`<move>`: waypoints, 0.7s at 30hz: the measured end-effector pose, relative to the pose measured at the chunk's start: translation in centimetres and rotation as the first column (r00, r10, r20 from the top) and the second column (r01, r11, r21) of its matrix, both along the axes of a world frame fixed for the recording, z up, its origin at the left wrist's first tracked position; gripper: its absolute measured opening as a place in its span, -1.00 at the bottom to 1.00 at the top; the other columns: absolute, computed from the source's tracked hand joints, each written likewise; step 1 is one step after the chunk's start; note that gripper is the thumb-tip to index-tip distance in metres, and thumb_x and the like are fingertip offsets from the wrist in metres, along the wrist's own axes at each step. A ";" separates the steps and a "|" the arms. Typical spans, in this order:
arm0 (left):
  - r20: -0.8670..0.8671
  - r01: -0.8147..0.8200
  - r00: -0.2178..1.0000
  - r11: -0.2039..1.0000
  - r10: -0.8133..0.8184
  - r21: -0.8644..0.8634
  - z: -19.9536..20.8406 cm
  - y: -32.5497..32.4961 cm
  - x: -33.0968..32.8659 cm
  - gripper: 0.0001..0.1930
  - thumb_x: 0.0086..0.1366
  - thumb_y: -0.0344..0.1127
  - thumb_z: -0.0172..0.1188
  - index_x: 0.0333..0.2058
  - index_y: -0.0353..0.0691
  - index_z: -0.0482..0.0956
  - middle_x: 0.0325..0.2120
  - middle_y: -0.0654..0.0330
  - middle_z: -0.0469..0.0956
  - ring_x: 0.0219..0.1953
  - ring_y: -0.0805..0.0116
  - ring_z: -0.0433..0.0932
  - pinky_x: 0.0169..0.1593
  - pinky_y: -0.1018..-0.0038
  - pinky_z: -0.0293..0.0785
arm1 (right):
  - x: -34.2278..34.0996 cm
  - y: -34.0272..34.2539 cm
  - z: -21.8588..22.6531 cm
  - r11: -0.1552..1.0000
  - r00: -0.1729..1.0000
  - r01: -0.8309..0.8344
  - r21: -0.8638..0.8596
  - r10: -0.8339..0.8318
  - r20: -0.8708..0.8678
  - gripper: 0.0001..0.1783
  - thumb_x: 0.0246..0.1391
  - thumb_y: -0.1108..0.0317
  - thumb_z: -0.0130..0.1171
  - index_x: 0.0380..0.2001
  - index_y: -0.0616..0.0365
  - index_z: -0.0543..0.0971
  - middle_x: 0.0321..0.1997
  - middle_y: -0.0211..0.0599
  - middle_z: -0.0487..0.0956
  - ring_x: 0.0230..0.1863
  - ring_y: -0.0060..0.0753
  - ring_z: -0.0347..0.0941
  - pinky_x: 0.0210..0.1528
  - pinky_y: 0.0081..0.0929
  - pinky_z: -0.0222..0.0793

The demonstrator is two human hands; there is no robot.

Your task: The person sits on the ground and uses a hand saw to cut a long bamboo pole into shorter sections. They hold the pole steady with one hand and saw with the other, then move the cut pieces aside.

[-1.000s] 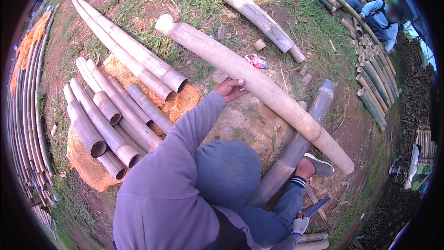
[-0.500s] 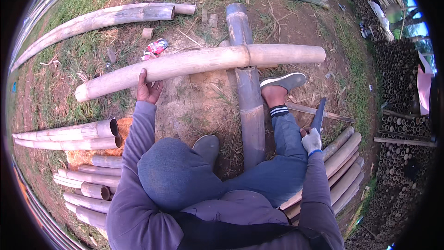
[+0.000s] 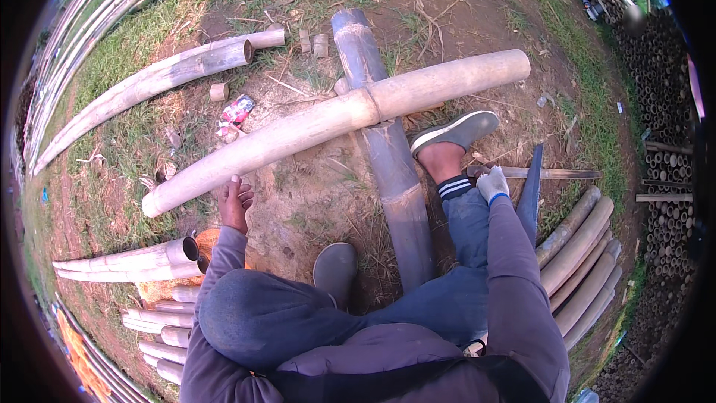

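A thick pale bamboo pole point(image 3: 276, 134) lies slantwise across a dark grey bamboo log point(image 3: 403, 194), which runs away from me over the ground. My left hand point(image 3: 236, 201) is bare, just below the pole's left part. Its fingers are loosely bent and apart, with the thumb tip at the pole's edge; contact is uncertain. By my right shoe, my right hand point(image 3: 491, 181), in a white glove, closes around the left end of a thin bamboo strip point(image 3: 559, 174). A handsaw point(image 3: 531, 194) stands beside my right forearm with its blade up; its handle is hidden.
Cut bamboo poles point(image 3: 578, 254) are piled at my right, and more short poles point(image 3: 134, 260) lie at my left. Two long poles point(image 3: 149, 86) rest on the grass at the far left. A crumpled red-and-white wrapper point(image 3: 239, 108) and small bamboo offcuts point(image 3: 321, 46) are scattered beyond the pole.
My right hand has let go of the handsaw and taken hold of the bamboo strip. My left hand has slid down off the pole's side, and the pole slants more steeply in view.
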State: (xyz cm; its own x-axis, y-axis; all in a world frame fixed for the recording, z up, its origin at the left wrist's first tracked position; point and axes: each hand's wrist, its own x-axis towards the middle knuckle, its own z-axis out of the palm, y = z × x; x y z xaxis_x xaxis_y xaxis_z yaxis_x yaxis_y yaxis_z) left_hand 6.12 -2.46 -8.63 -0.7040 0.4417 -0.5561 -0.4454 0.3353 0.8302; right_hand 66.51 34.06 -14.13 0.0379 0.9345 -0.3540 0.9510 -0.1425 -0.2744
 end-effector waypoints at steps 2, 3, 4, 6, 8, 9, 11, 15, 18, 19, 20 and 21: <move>-0.471 0.104 0.870 0.987 -0.148 -0.119 -0.9 -1.7 -0.7 -0.38 0.31 0.08 0.49 0.13 -0.23 0.54 -0.22 0.25 0.61 -0.24 0.42 0.60 -0.29 0.48 0.46 | -4.3 -0.2 3.5 0.992 0.993 -0.089 0.085 0.082 0.089 -0.44 0.10 0.32 0.25 0.12 0.49 0.60 0.18 0.32 0.64 0.30 0.23 0.55 0.36 -0.07 0.43; -0.649 0.158 0.719 0.968 -0.247 -0.193 -1.2 -1.6 -0.8 -0.43 0.26 -0.02 0.56 0.09 -0.22 0.56 -0.24 0.23 0.61 -0.24 0.44 0.61 -0.31 0.50 0.44 | -4.0 -0.2 3.6 0.991 0.996 -0.077 0.112 0.071 0.053 -0.47 0.10 0.32 0.25 0.08 0.49 0.61 0.15 0.32 0.65 0.27 0.24 0.56 0.35 -0.06 0.44; -0.805 0.126 0.426 0.908 -0.414 -0.400 1.0 0.0 -0.5 -0.27 0.08 -0.11 0.64 0.18 -0.18 0.51 -0.14 0.15 0.63 -0.10 0.26 0.65 -0.08 0.32 0.56 | -3.2 -0.3 3.5 0.989 0.998 -0.053 0.135 0.051 0.023 -0.49 0.09 0.32 0.25 0.05 0.49 0.62 0.12 0.32 0.65 0.25 0.25 0.57 0.33 -0.05 0.44; -0.858 0.060 -0.003 0.856 -0.514 -0.514 6.5 4.2 -0.3 -0.15 -0.02 -0.10 0.67 0.24 -0.12 0.46 -0.05 0.10 0.63 0.03 0.11 0.63 0.17 0.15 0.48 | -2.5 -1.2 3.4 0.968 0.998 -0.054 0.245 0.049 0.025 -0.59 0.17 0.27 0.29 -0.02 0.38 0.64 -0.06 0.22 0.70 0.06 0.22 0.64 0.17 0.01 0.50; -0.752 -0.007 -0.193 0.767 -0.631 -0.642 7.9 5.5 -1.7 -0.03 -0.12 -0.08 0.69 0.30 -0.05 0.42 0.05 0.08 0.62 0.16 0.00 0.59 0.36 0.01 0.34 | -4.7 -2.0 5.6 0.923 0.985 -0.072 0.377 0.126 -0.120 -0.58 0.24 0.21 0.35 0.04 0.28 0.64 -0.19 0.07 0.69 -0.11 0.10 0.64 0.03 -0.05 0.52; -0.685 -0.002 -0.171 0.695 -0.708 -0.719 7.6 5.6 -3.0 0.01 -0.16 -0.06 0.69 0.32 -0.01 0.40 0.10 0.09 0.61 0.22 -0.03 0.56 0.43 -0.04 0.24 | -6.1 -2.6 7.2 0.894 0.967 -0.069 0.443 0.169 -0.190 -0.58 0.27 0.18 0.38 0.07 0.22 0.64 -0.26 0.00 0.69 -0.20 0.04 0.63 -0.05 -0.08 0.53; -0.543 0.083 -0.071 0.538 -0.837 -0.839 7.4 5.8 -5.2 0.06 -0.20 -0.02 0.69 0.34 0.04 0.39 0.16 0.10 0.59 0.30 -0.05 0.51 0.49 -0.11 0.16 | -8.8 -4.2 8.6 0.889 0.885 -0.078 0.452 0.270 -0.379 -0.66 0.33 0.26 0.35 0.05 0.22 0.64 -0.28 -0.15 0.68 -0.24 -0.30 0.62 -0.15 -0.30 0.53; -0.485 0.181 0.004 0.477 -0.875 -0.860 7.6 6.1 -5.3 -0.01 -0.21 0.01 0.65 0.28 0.03 0.45 0.14 0.15 0.57 0.29 0.05 0.48 0.46 -0.11 0.15 | -16.3 -10.4 10.8 0.941 0.623 -0.143 0.307 0.326 -0.711 -0.66 0.43 0.29 0.26 0.11 0.28 0.59 -0.06 -0.13 0.69 -0.14 -0.33 0.68 -0.08 -0.35 0.61; -0.679 0.053 -0.181 0.682 -0.712 -0.729 9.2 5.3 -1.4 -0.10 -0.18 -0.02 0.62 0.22 -0.03 0.51 0.05 0.17 0.57 0.16 0.11 0.52 0.42 -0.06 0.14 | -23.0 -14.3 11.8 0.928 0.215 -0.193 -0.319 -0.277 -0.936 -0.45 0.45 0.18 0.26 0.29 0.35 0.45 0.20 0.01 0.61 0.06 -0.19 0.66 0.15 -0.22 0.60; -0.697 0.019 -0.227 0.713 -0.680 -0.701 9.9 5.2 0.0 -0.12 -0.16 -0.03 0.61 0.22 -0.03 0.51 0.04 0.18 0.57 0.16 0.12 0.52 0.41 -0.05 0.14 | -25.7 -15.0 12.3 0.833 0.093 -0.246 -0.495 -0.488 -0.868 -0.32 0.43 0.11 0.30 0.37 0.37 0.38 0.29 0.06 0.55 0.15 -0.14 0.63 0.22 -0.15 0.58; -0.716 -0.013 -0.280 0.748 -0.640 -0.663 10.8 5.4 1.2 -0.13 -0.14 -0.03 0.61 0.22 -0.04 0.52 0.04 0.19 0.57 0.16 0.13 0.51 0.41 -0.05 0.15 | -28.3 -15.4 12.6 0.753 0.064 -0.250 -0.608 -0.614 -0.787 -0.17 0.37 0.00 0.35 0.42 0.36 0.30 0.35 0.07 0.51 0.23 -0.09 0.57 0.28 -0.07 0.53; -0.725 -0.034 -0.334 0.777 -0.602 -0.629 11.8 5.1 3.0 -0.15 -0.12 -0.04 0.60 0.22 -0.04 0.52 0.03 0.19 0.57 0.16 0.13 0.51 0.40 -0.05 0.16 | -30.4 -16.2 12.5 0.652 0.033 -0.252 -0.715 -0.733 -0.680 -0.01 0.31 -0.11 0.40 0.48 0.35 0.22 0.40 0.07 0.46 0.31 -0.05 0.52 0.34 0.00 0.48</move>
